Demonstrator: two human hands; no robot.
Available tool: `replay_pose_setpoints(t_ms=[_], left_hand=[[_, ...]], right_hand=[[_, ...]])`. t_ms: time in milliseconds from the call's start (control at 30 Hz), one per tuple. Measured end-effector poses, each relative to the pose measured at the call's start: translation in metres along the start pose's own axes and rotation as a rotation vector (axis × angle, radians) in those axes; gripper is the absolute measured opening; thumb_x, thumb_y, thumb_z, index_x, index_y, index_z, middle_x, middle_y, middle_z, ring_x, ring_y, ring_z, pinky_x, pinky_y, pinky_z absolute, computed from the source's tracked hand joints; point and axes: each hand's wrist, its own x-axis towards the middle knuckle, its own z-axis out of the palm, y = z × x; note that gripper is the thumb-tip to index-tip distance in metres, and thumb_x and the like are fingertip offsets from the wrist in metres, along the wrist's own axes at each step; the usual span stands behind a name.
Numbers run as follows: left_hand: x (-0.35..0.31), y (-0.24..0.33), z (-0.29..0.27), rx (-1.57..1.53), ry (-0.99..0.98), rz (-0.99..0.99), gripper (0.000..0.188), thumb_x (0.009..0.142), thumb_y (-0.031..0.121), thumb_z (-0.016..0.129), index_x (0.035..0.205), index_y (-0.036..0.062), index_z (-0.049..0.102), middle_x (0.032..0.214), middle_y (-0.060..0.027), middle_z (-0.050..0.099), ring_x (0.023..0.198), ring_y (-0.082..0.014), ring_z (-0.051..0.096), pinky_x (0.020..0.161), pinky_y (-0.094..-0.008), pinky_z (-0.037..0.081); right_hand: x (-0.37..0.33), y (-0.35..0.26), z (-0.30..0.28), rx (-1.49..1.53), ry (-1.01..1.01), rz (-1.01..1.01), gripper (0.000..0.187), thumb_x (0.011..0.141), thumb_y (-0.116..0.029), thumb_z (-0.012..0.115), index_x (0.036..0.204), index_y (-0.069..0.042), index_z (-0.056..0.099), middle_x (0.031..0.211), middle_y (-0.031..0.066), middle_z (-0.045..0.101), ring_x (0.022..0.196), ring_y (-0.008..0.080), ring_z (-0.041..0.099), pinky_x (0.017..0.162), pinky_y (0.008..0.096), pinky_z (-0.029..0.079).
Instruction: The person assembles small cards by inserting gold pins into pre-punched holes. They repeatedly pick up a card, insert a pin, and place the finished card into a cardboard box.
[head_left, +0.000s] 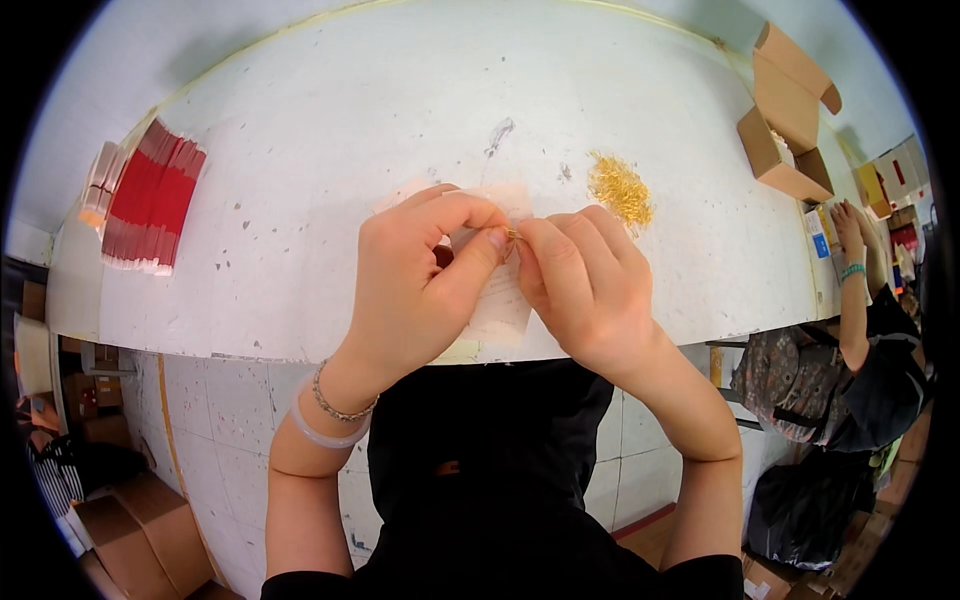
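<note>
You seem to be working on a tiny gold piece (513,234). Your left hand (425,265) and right hand (590,275) pinch it over the paper (508,312). The gold pile (620,190) sits at two o'clock from them. Next likely calls for gentle fingers (480,260).

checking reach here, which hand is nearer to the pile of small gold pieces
Right. The right hand is just on the near side of the pile of small gold pieces; the left hand is farther off, to the pile's left and nearer the person's body.
</note>
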Motion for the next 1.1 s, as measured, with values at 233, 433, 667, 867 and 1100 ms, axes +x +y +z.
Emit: replay_pose_setpoints(t_ms=[233,433,667,867,1100], left_hand=[[0.001,0.007,-0.003,-0.031,-0.049,-0.049,0.007,0.082,0.001,0.061,0.081,-0.0014,0.068,0.074,-0.0077,0.066,0.065,-0.0132,0.058,0.052,-0.0253,0.045],[0.002,0.01,-0.002,-0.008,-0.058,-0.089,0.007,0.083,0.002,0.061,0.081,-0.0019,0.067,0.074,-0.0073,0.067,0.066,-0.0129,0.058,0.054,-0.0254,0.045],[0.004,0.011,-0.005,-0.034,-0.095,-0.129,0.008,0.084,0.003,0.062,0.081,-0.0027,0.067,0.068,-0.0051,0.065,0.058,-0.0082,0.053,0.051,-0.0235,0.041],[0.003,0.006,-0.005,-0.062,-0.104,-0.142,0.009,0.086,0.004,0.062,0.082,-0.0026,0.067,0.068,-0.0025,0.063,0.057,-0.0058,0.049,0.051,-0.0231,0.039],[0.001,0.008,-0.003,-0.098,-0.106,-0.153,0.01,0.087,0.005,0.062,0.085,-0.002,0.068,0.07,-0.0016,0.063,0.059,-0.0046,0.048,0.052,-0.0214,0.039]], right_hand=[[0.0,0.0,0.0,-0.101,0.012,-0.079,0.03,0.063,0.002,0.066,0.092,0.007,0.061,0.076,0.009,0.055,0.06,0.0182,0.048,0.047,0.0266,0.042],[-0.001,0.002,0.002,-0.127,0.026,-0.106,0.029,0.064,0.002,0.066,0.091,0.007,0.061,0.076,0.0088,0.055,0.06,0.0177,0.048,0.047,0.0264,0.042],[0.0,0.004,-0.002,-0.04,-0.01,-0.062,0.03,0.065,0.003,0.067,0.094,0.007,0.06,0.075,0.009,0.055,0.059,0.0182,0.048,0.047,0.0265,0.041],[0.001,0.002,-0.002,-0.067,-0.035,-0.063,0.03,0.064,0.002,0.067,0.093,0.007,0.06,0.075,0.0089,0.054,0.059,0.0187,0.048,0.047,0.0268,0.041],[0.003,0.004,-0.006,-0.043,-0.047,-0.039,0.034,0.061,0.002,0.066,0.095,0.009,0.061,0.074,0.0093,0.054,0.059,0.0194,0.048,0.047,0.0269,0.042]])
